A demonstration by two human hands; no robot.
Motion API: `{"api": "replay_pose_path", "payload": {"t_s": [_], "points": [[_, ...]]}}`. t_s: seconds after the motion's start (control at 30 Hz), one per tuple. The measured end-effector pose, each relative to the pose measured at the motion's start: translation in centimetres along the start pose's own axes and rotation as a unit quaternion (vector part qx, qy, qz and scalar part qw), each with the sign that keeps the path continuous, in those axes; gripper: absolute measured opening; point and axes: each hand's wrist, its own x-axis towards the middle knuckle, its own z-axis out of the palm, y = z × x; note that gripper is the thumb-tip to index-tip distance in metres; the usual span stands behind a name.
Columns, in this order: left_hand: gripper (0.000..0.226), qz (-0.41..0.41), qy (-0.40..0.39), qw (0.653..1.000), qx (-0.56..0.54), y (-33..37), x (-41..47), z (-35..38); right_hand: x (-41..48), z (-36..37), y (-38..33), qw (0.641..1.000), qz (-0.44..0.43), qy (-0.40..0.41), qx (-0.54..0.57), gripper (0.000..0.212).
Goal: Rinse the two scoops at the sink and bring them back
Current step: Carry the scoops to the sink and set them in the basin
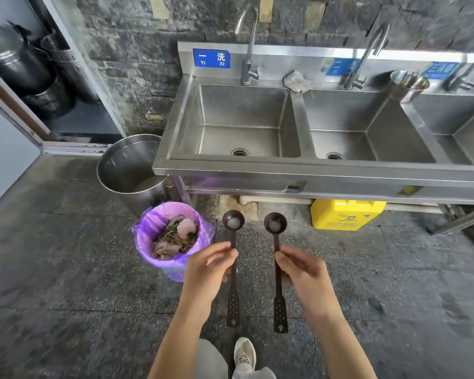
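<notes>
I hold two dark brown long-handled scoops side by side over the stone floor, bowls pointing away from me. My left hand (207, 270) pinches the handle of the left scoop (233, 221); my right hand (303, 272) pinches the handle of the right scoop (275, 223). Each small round bowl holds something pale. Both handles end in flat perforated tips below my hands. The steel sink (257, 170) stands ahead, its left basin empty, with a tall faucet (249, 61) behind that basin.
A purple-lined waste bin (151, 222) with scraps stands left of the scoops, a large steel pot (126, 165) behind it. A yellow jug (345, 214) sits under the sink. More basins and faucets run right, with a rag (294, 81) and a steel cup (407, 84) on the ledge.
</notes>
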Motion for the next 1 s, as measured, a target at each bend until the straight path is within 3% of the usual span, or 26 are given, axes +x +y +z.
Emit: {"api": "replay_pose_path", "payload": {"t_s": [0.37, 0.77, 1.0], "points": [[0.022, -0.007, -0.024, 1.0, 0.018, 2.6, 9.5, 2.9, 10.1, 0.6, -2.2, 1.0, 0.007, 0.006, -0.014, 0.018], [0.023, 0.003, -0.064, 0.998, 0.024, 9.5, 26.6, 3.8, 24.6, 5.7, -9.7, 1.0, -0.013, 0.024, -0.008, 0.02], [0.017, -0.01, -0.057, 0.998, 0.024, 12.6, 33.1, 6.1, 30.8, 6.0, -12.5, 0.999, -0.007, 0.052, -0.001, 0.012]]}}
